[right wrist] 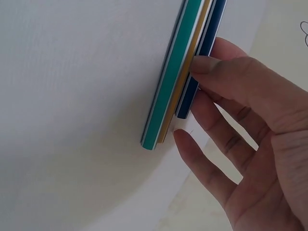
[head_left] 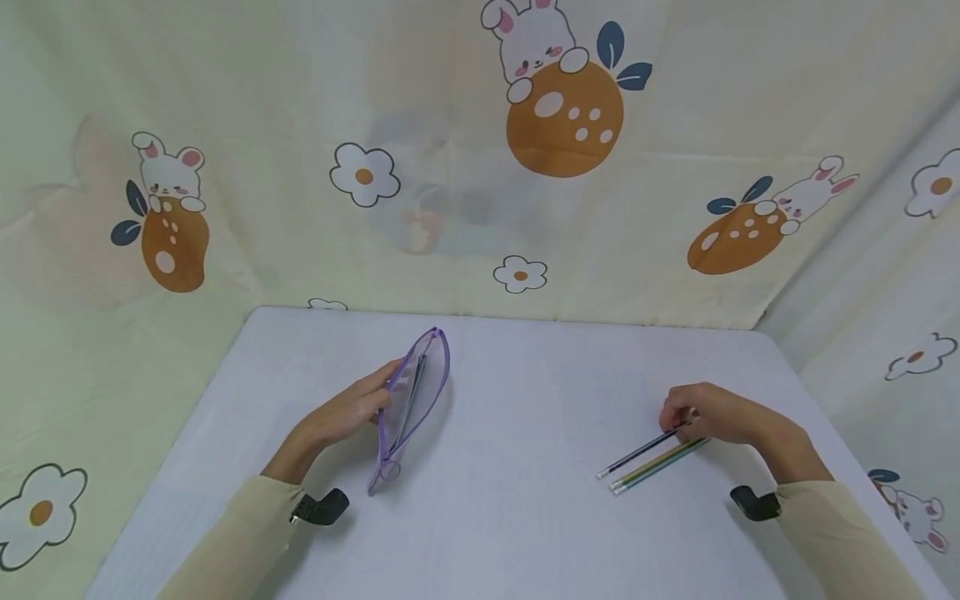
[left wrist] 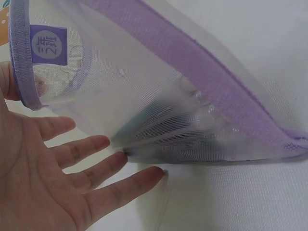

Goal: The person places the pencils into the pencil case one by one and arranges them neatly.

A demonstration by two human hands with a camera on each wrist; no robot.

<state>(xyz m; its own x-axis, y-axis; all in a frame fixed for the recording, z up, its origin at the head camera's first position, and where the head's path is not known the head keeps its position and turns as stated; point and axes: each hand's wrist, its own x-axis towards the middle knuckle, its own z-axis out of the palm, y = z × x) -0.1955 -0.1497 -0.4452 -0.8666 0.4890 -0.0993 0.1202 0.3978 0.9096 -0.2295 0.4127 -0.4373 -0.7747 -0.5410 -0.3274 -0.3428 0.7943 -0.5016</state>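
A see-through mesh pencil pouch with purple edging stands upright with its mouth spread, several dark pencils inside. My left hand holds it at the rim on its left side; in the left wrist view the other fingers reach straight along the mesh. Over on the right, my right hand pinches a dark blue pencil near its end, between thumb and fingers. Right beside that lie a yellow pencil and a green pencil, side by side.
A white-covered table lies under both hands. Behind it hangs a cream curtain printed with rabbits and flowers, which continues down the right side. Black wrist cameras sit at both sleeves.
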